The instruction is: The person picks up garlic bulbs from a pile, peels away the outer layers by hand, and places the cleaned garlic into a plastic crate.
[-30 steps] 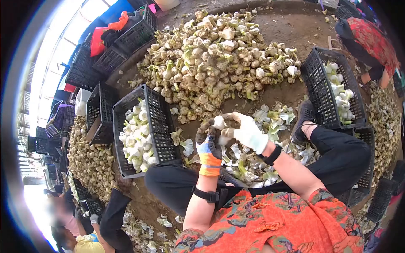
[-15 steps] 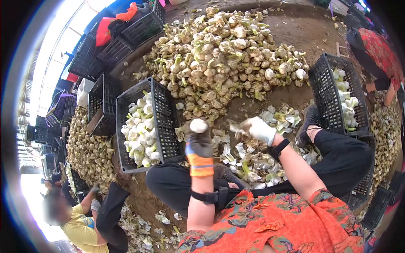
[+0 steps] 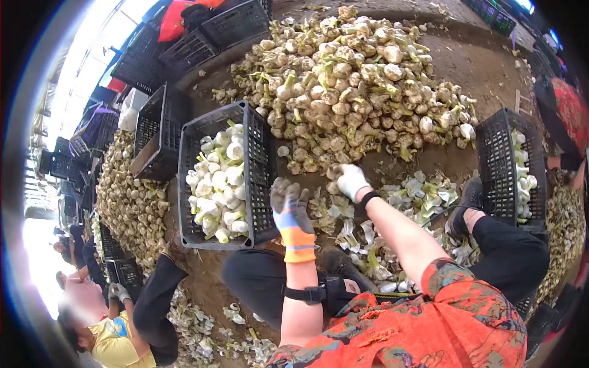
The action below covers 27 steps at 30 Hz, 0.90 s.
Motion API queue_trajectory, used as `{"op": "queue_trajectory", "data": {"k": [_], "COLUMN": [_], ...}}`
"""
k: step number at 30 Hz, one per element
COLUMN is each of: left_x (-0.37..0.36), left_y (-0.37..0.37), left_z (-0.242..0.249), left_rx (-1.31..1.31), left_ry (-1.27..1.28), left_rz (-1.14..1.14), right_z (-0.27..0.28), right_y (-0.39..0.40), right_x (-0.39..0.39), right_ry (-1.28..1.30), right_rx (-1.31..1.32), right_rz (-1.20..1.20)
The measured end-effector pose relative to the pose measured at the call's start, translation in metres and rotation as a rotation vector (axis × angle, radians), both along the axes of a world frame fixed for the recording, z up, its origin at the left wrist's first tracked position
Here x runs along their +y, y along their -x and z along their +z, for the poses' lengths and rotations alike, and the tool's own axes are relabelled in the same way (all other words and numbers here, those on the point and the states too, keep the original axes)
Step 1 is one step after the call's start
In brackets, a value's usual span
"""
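My left hand (image 3: 291, 205), in a grey glove with an orange cuff, is open and empty beside the right wall of a black plastic crate (image 3: 261, 178). Its fingers are loosely spread. Inside that crate lie cleaned white garlic bulbs (image 3: 218, 178) with short green stems. My right hand (image 3: 350, 181), in a white glove with soiled fingertips, is at the near edge of a large heap of unpeeled garlic (image 3: 350, 86). Its fingers are closed around a brownish garlic bulb (image 3: 333, 186), partly hidden by the glove. Stripped garlic skins (image 3: 374, 245) cover the ground between my legs.
Another black crate (image 3: 496, 165) with white bulbs stands beyond my foot on the right. A co-worker in yellow (image 3: 119, 340) sits at lower left near another garlic heap (image 3: 132, 208). A person in red (image 3: 567, 113) bends at the right edge. Stacked crates (image 3: 202, 40) line the upper left.
The white bulb has left my left hand, which is now empty and nearer the crate. My right hand has moved to the heap's edge and closed on a bulb. The view has shifted.
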<state>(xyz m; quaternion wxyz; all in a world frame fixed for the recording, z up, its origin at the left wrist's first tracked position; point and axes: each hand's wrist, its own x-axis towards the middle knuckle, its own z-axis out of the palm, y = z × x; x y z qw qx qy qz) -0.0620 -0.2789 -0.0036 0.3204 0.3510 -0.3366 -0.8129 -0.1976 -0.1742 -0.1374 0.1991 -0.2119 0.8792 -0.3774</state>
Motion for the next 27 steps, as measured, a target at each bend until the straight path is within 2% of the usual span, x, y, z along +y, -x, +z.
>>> {"op": "queue_trajectory", "data": {"k": [1, 2, 3, 4, 6, 8, 9, 10, 11, 12, 14, 15, 18, 22, 23, 27], "left_x": [0.004, 0.012, 0.016, 0.020, 0.036, 0.053, 0.055, 0.061, 0.066, 0.071, 0.083, 0.089, 0.098, 0.107, 0.109, 0.124], "left_y": [0.006, 0.010, 0.011, 0.016, 0.019, 0.024, 0.027, 0.027, 0.025, 0.024, 0.020, 0.016, 0.004, 0.000, -0.001, -0.005], "left_z": [-0.005, -0.009, -0.024, -0.032, -0.032, 0.002, 0.004, 0.005, 0.007, 0.012, 0.016, 0.019, 0.030, 0.031, 0.031, 0.042], "left_rx": [-0.137, -0.120, -0.162, -0.199, 0.011, 0.202, 0.247, 0.294, 0.288, 0.282, 0.267, 0.258, 0.272, 0.384, 0.350, 0.465], "left_ry": [0.190, 0.237, 0.381, 0.532, 0.476, 0.168, 0.213, 0.423, 0.474, 0.527, 0.610, 0.653, 0.693, 0.547, 0.514, 0.619], "left_rz": [-0.094, -0.159, -0.258, -0.361, -0.615, -0.578, -0.560, -0.481, -0.490, -0.496, -0.508, -0.515, -0.522, -0.566, -0.585, -0.654], "right_z": [0.035, 0.083, 0.092, 0.109, 0.153, 0.179, 0.185, 0.191, 0.196, 0.202, 0.208, 0.208, 0.217, 0.226, 0.224, 0.222], "right_y": [0.000, 0.003, 0.009, 0.008, 0.000, -0.011, -0.017, -0.024, -0.034, -0.043, -0.054, -0.061, -0.069, -0.079, -0.078, -0.080], "right_x": [0.009, 0.021, 0.039, 0.052, 0.074, 0.092, 0.096, 0.099, 0.101, 0.097, 0.102, 0.095, 0.117, 0.141, 0.149, 0.171], "right_ry": [0.248, 0.495, 0.502, 0.701, 0.776, 0.917, 0.978, 1.039, 1.059, 0.999, 0.857, 1.094, 0.908, 1.041, 1.002, 1.055], "right_rx": [-0.410, -0.816, -0.856, -0.947, -0.924, -0.898, -0.916, -0.936, -0.907, -0.761, -0.700, -0.606, -0.619, -0.614, -0.641, -0.636], "right_rz": [-0.117, -0.245, -0.164, -0.116, -0.059, -0.021, -0.040, -0.057, -0.077, -0.168, -0.300, -0.295, -0.277, -0.149, -0.151, -0.123]}}
